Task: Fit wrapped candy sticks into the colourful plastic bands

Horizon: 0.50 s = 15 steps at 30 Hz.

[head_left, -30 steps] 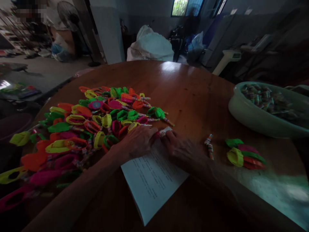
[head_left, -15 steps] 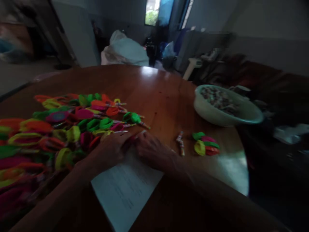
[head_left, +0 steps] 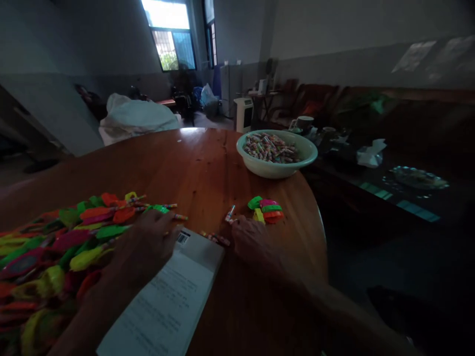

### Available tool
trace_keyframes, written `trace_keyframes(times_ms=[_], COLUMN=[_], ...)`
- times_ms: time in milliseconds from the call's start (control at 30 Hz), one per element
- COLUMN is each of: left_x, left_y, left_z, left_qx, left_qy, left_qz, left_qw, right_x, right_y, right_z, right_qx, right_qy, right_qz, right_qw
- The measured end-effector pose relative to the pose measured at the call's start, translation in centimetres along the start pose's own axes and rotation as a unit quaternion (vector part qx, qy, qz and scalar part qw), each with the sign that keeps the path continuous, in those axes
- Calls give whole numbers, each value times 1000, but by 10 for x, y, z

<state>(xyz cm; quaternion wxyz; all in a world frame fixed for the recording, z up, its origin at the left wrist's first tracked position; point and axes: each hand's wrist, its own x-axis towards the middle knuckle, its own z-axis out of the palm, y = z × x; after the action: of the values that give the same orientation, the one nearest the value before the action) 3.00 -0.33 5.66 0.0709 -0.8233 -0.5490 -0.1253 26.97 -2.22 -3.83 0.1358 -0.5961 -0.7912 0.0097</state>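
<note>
My left hand [head_left: 150, 237] is over the right edge of a pile of bright plastic loops [head_left: 69, 240] that look like toy watch bands. Its fingers are loosely apart, close to a green loop [head_left: 159, 208] and a thin patterned stick [head_left: 180, 217]; I see nothing held. My right hand [head_left: 249, 236] is low on the table, fingers closed at small wrapped candy sticks [head_left: 230, 213], partly hiding them. Between the hands lies a white printed booklet [head_left: 163, 296] with a barcode. More patterned sticks [head_left: 215, 239] rest along its top edge.
A small cluster of coloured loops [head_left: 270, 211] sits just beyond my right hand. Farther back, a pale green basin [head_left: 274, 170] full of wrapped sticks stands near the round wooden table's [head_left: 189, 168] right edge. A dark low table [head_left: 374, 198] with a glass dish is at the right.
The view has turned right. My hands, together over the booklet's top before, have parted: the left to the pile's edge, the right to the loose sticks.
</note>
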Motion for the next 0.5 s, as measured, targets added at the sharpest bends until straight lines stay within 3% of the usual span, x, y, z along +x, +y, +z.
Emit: trace_keyframes(times_ms=[133, 267, 400, 500], left_x=[66, 127, 161, 169], left_y=[64, 114, 138, 140], left_z=[42, 85, 101, 101], left_qx=[-93, -165, -176, -183], left_qy=[-71, -106, -171, -186], left_qz=[142, 149, 169, 174], left_qw=[983, 969, 955, 950], right_x=[-2, -9, -14, -11], right_y=[1, 1, 0, 0], right_z=[3, 1, 3, 3], right_qx=[33, 20, -12, -15], right_qy=[11, 29, 59, 47], right_qz=[-14, -26, -30, -30], right_qw=[999, 999, 998, 998])
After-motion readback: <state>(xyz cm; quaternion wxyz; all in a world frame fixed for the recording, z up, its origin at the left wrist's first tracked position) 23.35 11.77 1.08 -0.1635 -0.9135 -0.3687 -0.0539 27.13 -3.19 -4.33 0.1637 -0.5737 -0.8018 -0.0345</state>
